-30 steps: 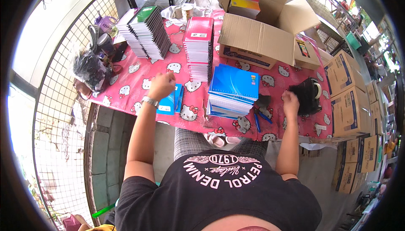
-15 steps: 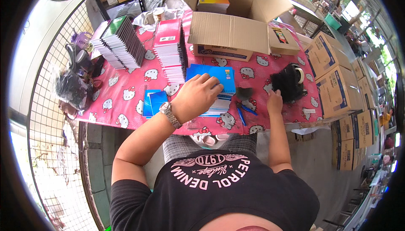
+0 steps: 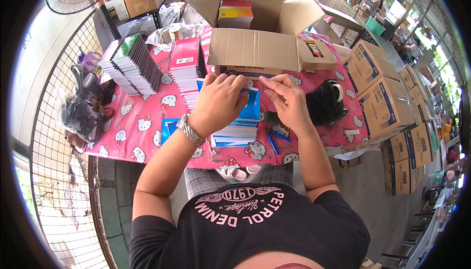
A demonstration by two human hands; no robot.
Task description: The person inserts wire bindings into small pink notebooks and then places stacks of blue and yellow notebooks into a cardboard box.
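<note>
A stack of blue-covered notebooks [image 3: 234,134] stands near the table's front edge. Over it my left hand [image 3: 218,99], with a watch at the wrist, curls around a blue notebook [image 3: 253,103] on top; the hand hides most of its cover. Close by on the right, my right hand [image 3: 287,97] is closed in a pinch, its fingertips level with the notebook's far edge. Whatever sits in that pinch is too thin to make out. A pair of blue-handled cutters [image 3: 274,141] lies right of the stack. Left of my wrist, more blue notebooks [image 3: 168,130] lie on the table.
Stacks of spiral notebooks with pink [image 3: 185,53] and green [image 3: 128,47] covers stand at left. Behind is an open carton [image 3: 252,48] with notebooks inside. A black heap [image 3: 321,104] with a tape roll [image 3: 338,92] lies right, beside stacked cartons [image 3: 382,107].
My right hand has come from the black heap to beside the left hand, now pinched. The left hand stays over the blue stack, fingers now at the top notebook's far edge. The view has shifted slightly.
</note>
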